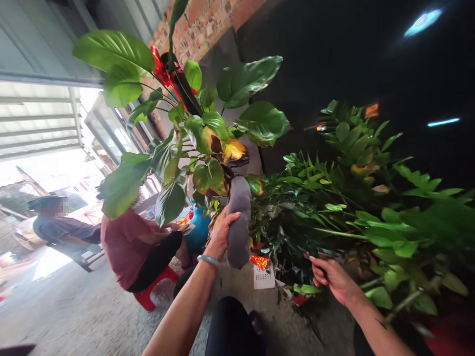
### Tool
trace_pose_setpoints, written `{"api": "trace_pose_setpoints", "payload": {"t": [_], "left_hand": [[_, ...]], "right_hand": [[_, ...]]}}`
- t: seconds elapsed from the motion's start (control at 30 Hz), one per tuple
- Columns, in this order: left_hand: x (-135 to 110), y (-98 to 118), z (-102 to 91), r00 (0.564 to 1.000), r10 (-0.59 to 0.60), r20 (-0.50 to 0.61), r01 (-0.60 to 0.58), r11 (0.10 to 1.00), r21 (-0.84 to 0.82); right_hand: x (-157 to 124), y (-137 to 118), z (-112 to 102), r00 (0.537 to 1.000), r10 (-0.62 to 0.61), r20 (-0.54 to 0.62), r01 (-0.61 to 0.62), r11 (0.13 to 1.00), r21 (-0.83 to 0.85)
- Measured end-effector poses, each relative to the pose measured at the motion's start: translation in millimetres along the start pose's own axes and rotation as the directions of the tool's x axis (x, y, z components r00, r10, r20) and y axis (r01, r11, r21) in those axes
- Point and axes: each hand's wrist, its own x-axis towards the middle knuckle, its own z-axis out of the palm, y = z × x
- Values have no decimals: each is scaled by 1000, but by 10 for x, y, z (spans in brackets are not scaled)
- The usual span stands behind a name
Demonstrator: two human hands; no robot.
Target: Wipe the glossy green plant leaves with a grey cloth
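Observation:
A grey, soft-looking oblong pad (239,222) stands upright in my left hand (221,231), its fingers closed around the side. I cannot make out its exact kind. Just above it spreads a tall potted plant (208,129) with broad green leaves, some yellowed and browned at the edges. The pad's top lies near the lowest browned leaves. Lower right, my right hand (332,279) is closed beside the dark foliage (293,232), with thumb and fingertips together. Whatever it pinches is too small or dark to name.
More leafy plants (393,217) crowd the right side. A person in a pink shirt (126,247) sits on a red stool (156,289) at left; another person (67,227) sits farther back. Printed paper (263,277) hangs low between my hands. A red ribbon (160,66) decorates the tall plant.

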Motion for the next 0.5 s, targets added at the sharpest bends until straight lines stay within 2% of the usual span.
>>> {"api": "trace_pose_setpoints", "payload": {"t": [0.1,0.17,0.2,0.27,0.33,0.43,0.5], "left_hand": [[-120,-404,66,976,-217,4,214,968,131],[-316,-624,6,926,-366,98,341,918,201],[-412,-678,-41,910,-395,128,364,908,208],[-549,-659,-128,902,-405,152,372,905,205],[-588,-534,-161,923,-361,130,332,921,203],[-550,-388,-77,945,-303,123,275,939,206],[-548,-418,39,942,-304,145,270,939,214]], "right_hand": [[4,37,-2,1000,-24,6,24,999,-22],[-14,24,-27,1000,-23,1,23,999,-42],[-27,5,-42,1000,-13,-4,13,999,-50],[-51,-43,-65,1000,-2,-22,1,998,-56],[-61,-81,-58,997,-37,-65,33,998,-51],[-39,-67,27,982,-120,-148,111,992,-67],[-1,-11,111,969,-162,-188,136,980,-144]]}}
